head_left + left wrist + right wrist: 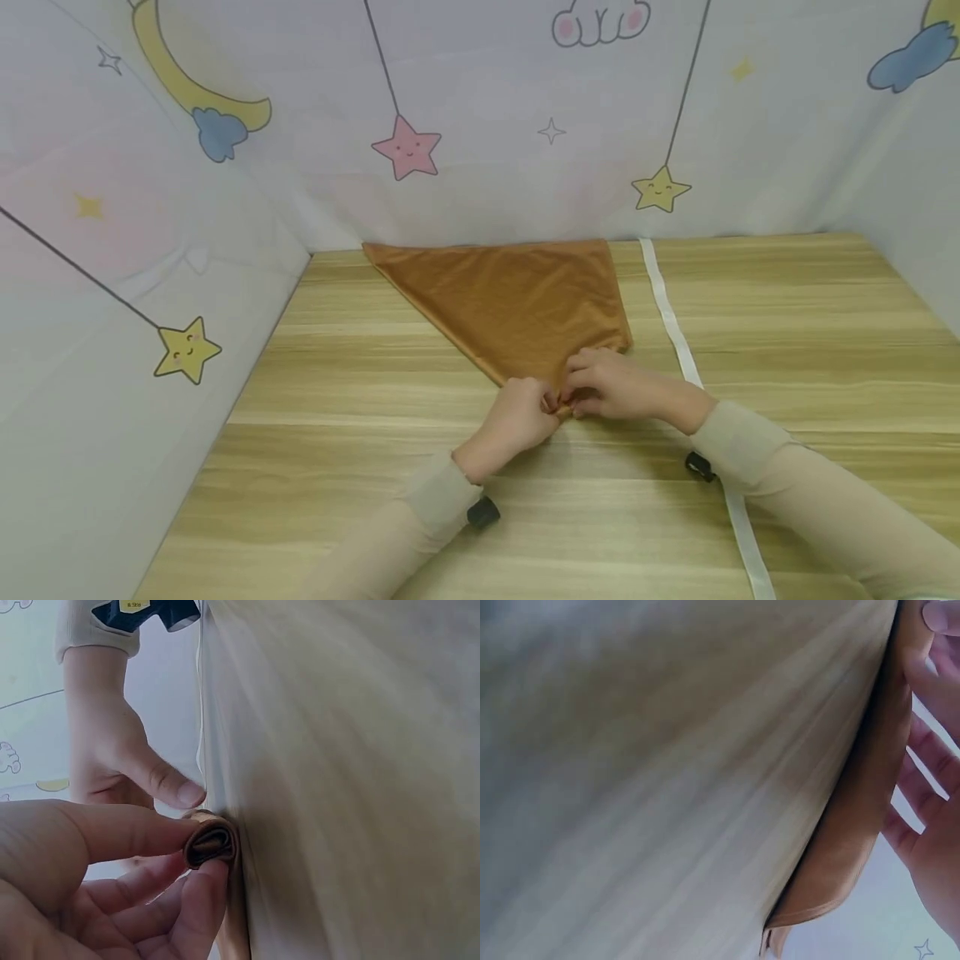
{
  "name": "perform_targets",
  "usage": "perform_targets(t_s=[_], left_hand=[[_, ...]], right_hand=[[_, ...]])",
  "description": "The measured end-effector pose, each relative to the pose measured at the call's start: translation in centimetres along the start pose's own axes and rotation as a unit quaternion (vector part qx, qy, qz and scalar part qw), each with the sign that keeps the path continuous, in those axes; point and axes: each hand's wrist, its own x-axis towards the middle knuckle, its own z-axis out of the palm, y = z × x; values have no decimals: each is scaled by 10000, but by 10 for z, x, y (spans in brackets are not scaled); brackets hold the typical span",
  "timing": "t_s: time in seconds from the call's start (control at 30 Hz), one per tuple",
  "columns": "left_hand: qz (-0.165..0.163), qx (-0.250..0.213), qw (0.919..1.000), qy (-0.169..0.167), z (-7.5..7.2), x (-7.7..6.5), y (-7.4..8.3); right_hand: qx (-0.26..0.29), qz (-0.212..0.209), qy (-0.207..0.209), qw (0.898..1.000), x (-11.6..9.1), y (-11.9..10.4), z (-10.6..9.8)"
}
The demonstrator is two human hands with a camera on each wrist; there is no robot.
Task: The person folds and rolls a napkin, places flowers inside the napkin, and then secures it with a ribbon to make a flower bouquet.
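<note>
Beige sleeves (840, 504) | both hands (519, 414) (618, 385) pinching brown cloth (517, 300) | satiny, creased, near end rolled, far-left corner pointed

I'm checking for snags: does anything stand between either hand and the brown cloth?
Nothing visible does: the left hand pinches a rolled end of the brown cloth, and the right hand touches its near edge. The white strip lies apart, to the cloth's right, passing under the right sleeve.

cloth (495, 292) on table (315, 400) | strip (671, 325) right of cloth | backdrop (487, 200) behind table
</note>
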Motion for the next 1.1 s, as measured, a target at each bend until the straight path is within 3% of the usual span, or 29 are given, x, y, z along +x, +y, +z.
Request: perform_targets(t_s=[0.23,0.43,0.77,1.1], left_hand=[[-52,-236,9996,-154,0,-3,-2],[-312,-322,9984,-350,0,-3,-1],[-177,-177,9996,-122,-1,1,-6],[-243,128,9994,-225,-2,1,-2]], right_hand=[[60,-206,33,9998,2,3,3],[-13,-212,146,9997,6,3,4],[143,91,12,9999,4,0,0],[57,10,13,10000,8,1,1]])
